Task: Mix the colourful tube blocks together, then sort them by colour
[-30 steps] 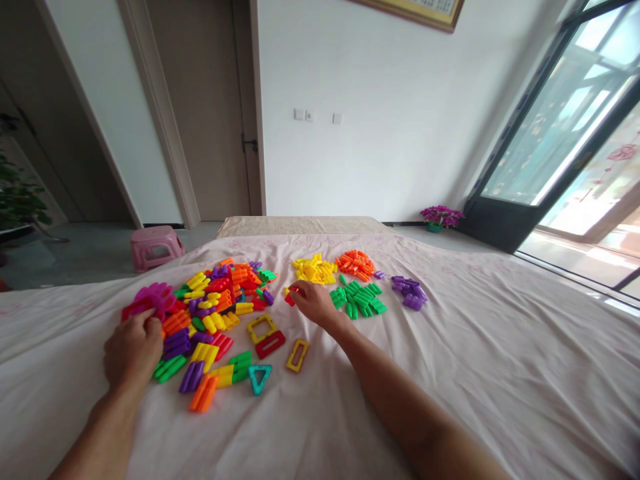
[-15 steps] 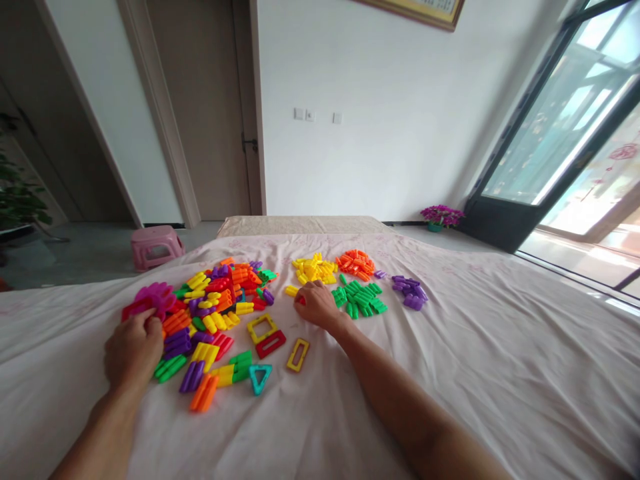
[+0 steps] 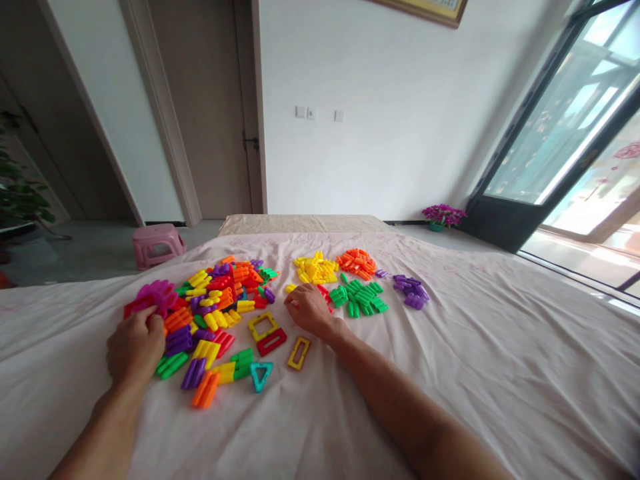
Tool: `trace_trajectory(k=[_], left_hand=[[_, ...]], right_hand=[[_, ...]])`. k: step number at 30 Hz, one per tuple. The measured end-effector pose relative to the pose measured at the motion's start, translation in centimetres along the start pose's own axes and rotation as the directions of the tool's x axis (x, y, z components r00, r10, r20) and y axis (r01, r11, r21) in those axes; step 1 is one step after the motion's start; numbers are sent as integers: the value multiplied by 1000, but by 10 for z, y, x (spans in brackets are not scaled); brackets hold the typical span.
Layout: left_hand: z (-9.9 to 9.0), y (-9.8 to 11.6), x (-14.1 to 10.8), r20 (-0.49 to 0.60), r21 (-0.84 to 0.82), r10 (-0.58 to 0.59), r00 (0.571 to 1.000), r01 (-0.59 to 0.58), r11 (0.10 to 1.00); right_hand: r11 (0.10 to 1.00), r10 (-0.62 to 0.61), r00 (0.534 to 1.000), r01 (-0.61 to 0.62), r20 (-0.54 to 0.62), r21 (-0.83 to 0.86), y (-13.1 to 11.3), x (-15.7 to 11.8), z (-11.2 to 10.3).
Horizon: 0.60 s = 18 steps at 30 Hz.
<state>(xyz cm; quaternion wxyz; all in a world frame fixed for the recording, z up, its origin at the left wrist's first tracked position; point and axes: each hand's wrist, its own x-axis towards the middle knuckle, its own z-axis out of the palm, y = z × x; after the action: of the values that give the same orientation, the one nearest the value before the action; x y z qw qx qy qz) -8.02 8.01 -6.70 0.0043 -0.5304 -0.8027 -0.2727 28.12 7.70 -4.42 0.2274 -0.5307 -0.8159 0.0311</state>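
Observation:
My left hand [image 3: 135,343] is at the left edge of a mixed heap of plastic building blocks [image 3: 220,297]. Its fingers curl against a red plastic piece [image 3: 134,307], beside magenta flower-shaped pieces [image 3: 159,293]. Fingertips partly hide that contact. My right hand [image 3: 307,308] hovers low over the cloth, its fingers slightly parted, with nothing visible in them. Just behind it lie red blocks [image 3: 324,291], partly covered by the hand. Close by are a yellow block pile [image 3: 316,267] and a green block pile [image 3: 361,298].
Orange blocks [image 3: 357,263] and purple blocks [image 3: 412,291] lie in separate piles farther right. Nearer are a yellow square frame [image 3: 255,333], a red rectangular frame [image 3: 271,342], a yellow rectangular frame [image 3: 299,353] and a teal triangle [image 3: 261,377]. A wrinkled pale cloth [image 3: 450,373] covers the surface.
My right hand has moved slightly left, uncovering red blocks by the green pile. The red piece seen at its fingers no longer shows there. My left hand stays at the heap.

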Motion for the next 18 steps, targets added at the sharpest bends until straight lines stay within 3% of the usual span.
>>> trace_trajectory(k=[4, 7, 18], left_hand=[[0, 0, 0, -11, -20, 6, 1000, -6, 1000], [0, 0, 0, -10, -12, 2, 1000, -3, 1000], [1, -2, 1, -4, 34, 26, 1000, -25, 999]], right_hand=[[989, -148, 983, 148, 105, 14, -15, -3, 7], [983, -178, 973, 182, 144, -11, -20, -4, 8], [975, -221, 968, 223, 116, 1, -22, -5, 4]])
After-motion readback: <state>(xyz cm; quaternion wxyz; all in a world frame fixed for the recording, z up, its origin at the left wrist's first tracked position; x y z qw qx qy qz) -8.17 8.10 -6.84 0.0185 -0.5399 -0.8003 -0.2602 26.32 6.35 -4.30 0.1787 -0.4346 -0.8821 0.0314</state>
